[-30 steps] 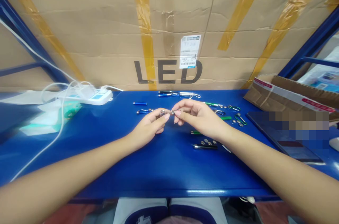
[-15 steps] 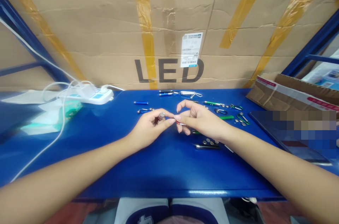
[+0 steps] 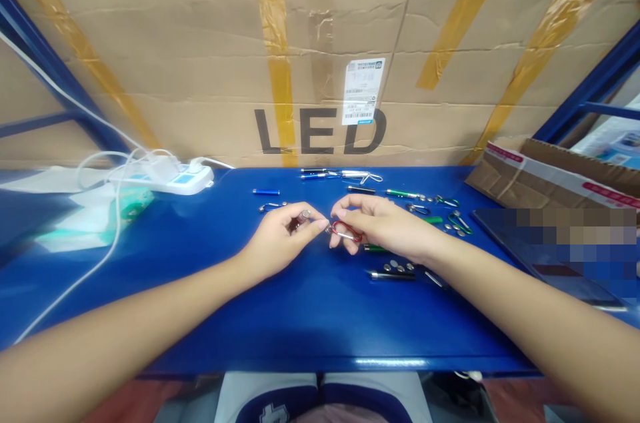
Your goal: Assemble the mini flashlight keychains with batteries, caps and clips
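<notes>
My left hand (image 3: pixel 283 236) is closed around a small dark cylindrical flashlight body (image 3: pixel 301 216) with a silver end, held just above the blue table (image 3: pixel 310 316). My right hand (image 3: pixel 380 226) pinches a red carabiner clip (image 3: pixel 345 231) between thumb and fingers, right beside the left fingertips. Both hands meet over the middle of the table. Small silver button cells (image 3: pixel 397 268) and a dark pen-like tube (image 3: pixel 390 276) lie just under my right wrist.
More small flashlights, green carabiners (image 3: pixel 457 222) and blue tubes (image 3: pixel 266 192) are scattered along the back. A white power strip (image 3: pixel 170 180) with cables sits at left, a large LED carton (image 3: pixel 320 56) behind, an open cardboard box (image 3: pixel 550 173) and a dark tablet (image 3: pixel 550 253) at right.
The red carabiner has come into plain view in my right hand, which dropped slightly. The left hand stayed nearly still with the flashlight body.
</notes>
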